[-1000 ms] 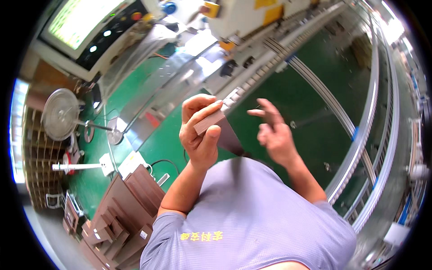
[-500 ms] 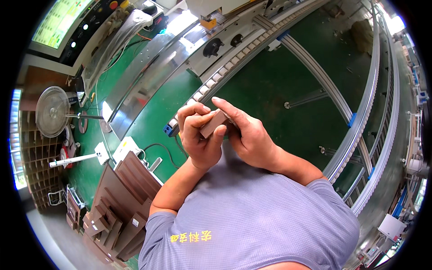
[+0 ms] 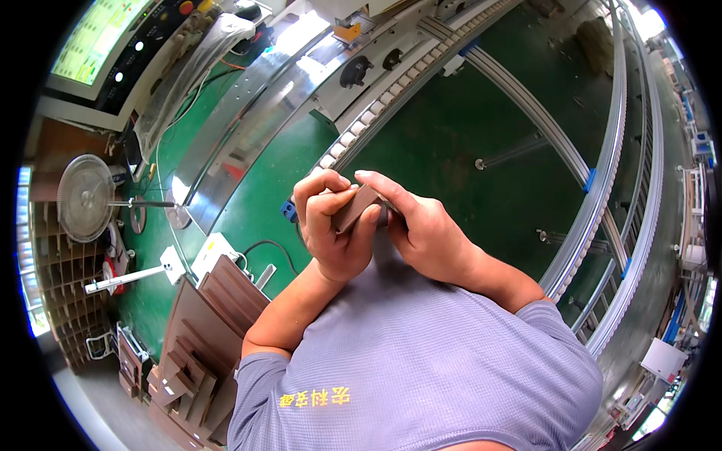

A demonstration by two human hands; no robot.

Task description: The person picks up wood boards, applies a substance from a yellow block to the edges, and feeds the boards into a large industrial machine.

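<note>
At the far left a control panel (image 3: 113,52) with a lit screen and round buttons sat beyond the green floor (image 3: 256,195). Nearer, a round fan (image 3: 85,198) stood by stacked brown cardboard racks (image 3: 53,301), and a pile of flat brown cardboard pieces (image 3: 203,338) lay at the person's left side, near the lower edge.

In the middle, just in front of the grey shirt (image 3: 421,361), the left hand (image 3: 335,237) gripped a small brown cardboard piece (image 3: 355,208), its fingers curled together over the top edge and the thumb pressed against the near face. The right hand (image 3: 425,229) met it from the other side, index finger stretched over the piece's top and the remaining fingers closed behind it, so both hands were clamped on the same piece, touching each other.

Beyond the hands a roller conveyor track (image 3: 391,90) ran diagonally toward the far right. To the right, curved metal rails (image 3: 609,180) swept from far to near.
</note>
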